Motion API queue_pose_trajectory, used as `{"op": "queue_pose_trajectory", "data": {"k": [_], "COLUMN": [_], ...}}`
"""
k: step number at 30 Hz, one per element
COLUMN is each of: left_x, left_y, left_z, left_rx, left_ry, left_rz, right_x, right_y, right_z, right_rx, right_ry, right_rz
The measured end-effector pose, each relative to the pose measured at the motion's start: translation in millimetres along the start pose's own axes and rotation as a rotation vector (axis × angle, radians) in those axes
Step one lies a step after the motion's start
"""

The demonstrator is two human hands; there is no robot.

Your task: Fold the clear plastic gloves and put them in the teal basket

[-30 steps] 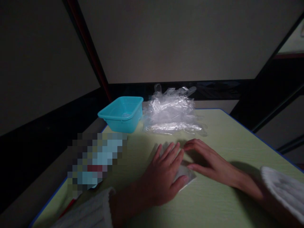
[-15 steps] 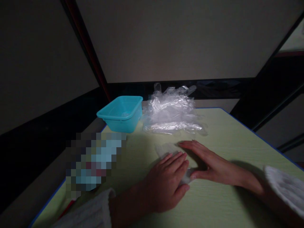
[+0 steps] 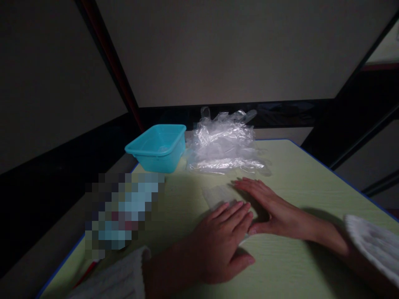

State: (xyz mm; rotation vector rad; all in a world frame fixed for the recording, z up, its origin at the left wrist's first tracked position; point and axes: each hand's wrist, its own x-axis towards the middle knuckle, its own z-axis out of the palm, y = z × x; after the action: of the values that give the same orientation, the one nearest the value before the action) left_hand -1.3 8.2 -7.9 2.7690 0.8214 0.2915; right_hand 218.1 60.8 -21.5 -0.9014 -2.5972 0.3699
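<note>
A thin, translucent piece of plastic [image 3: 216, 195] lies flat on the table, partly covered by my left hand [image 3: 222, 243]. My left hand rests palm down across it, fingers stretched out and thumb apart. Just to the right, my right hand [image 3: 271, 207] is open in a wide curve, with its fingertips near the plastic's far right edge and its thumb by the nearer end. Behind both hands is a pile of clear disposable plastic gloves [image 3: 226, 143], some with finger shapes sticking up.
A turquoise plastic basin [image 3: 151, 160] stands at the back left of the pale green table [image 3: 305, 182], which has a blue edge. In front of the basin lies a pixelated, blurred-out item [image 3: 131, 214]. A red stick-like end [image 3: 85, 274] pokes out below it. A wall rises behind.
My left hand has slid slightly to the right over the plastic, with its thumb further out. The right hand's fingers have lifted or shifted a little away. The view has tilted slightly.
</note>
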Motion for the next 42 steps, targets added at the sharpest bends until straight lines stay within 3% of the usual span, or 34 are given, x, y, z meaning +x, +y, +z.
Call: {"op": "queue_pose_trajectory", "data": {"k": [6,14,22,26,30,34,38,40,42], "left_x": [0,6,14,13,11,8,5,3,2], "left_y": [1,-21,-54,-60,-60,-57,-48,-39,-30], "left_z": [0.1,-1.0,-9.5,-9.7,-7.7,-8.7,-13.1,-14.9,-15.4], "left_rx": [-0.013,0.013,0.08,0.084,0.081,0.094,0.008,-0.071,-0.143], "left_ry": [-0.02,-0.001,-0.024,-0.014,0.088,0.313,0.496,0.491,0.402], "left_rz": [0.024,-0.002,-0.177,-0.228,-0.266,-0.258,-0.205,-0.148,-0.052], "right_x": [0,-2,-1,1,4,5,4,4,4], "right_y": [-2,2,0,-4,-14,-28,-40,-42,-42], "right_z": [-1,0,-1,-3,-15,-34,-39,-36,-32], "right_rx": [0.019,0.03,0.029,0.043,0.033,0.026,-0.024,-0.059,-0.098], "right_ry": [-0.047,-0.061,-0.103,-0.105,-0.024,0.082,0.043,0.017,0.004], "right_rz": [0.072,0.067,0.071,0.084,-0.008,-0.225,-0.363,-0.361,-0.358]}}
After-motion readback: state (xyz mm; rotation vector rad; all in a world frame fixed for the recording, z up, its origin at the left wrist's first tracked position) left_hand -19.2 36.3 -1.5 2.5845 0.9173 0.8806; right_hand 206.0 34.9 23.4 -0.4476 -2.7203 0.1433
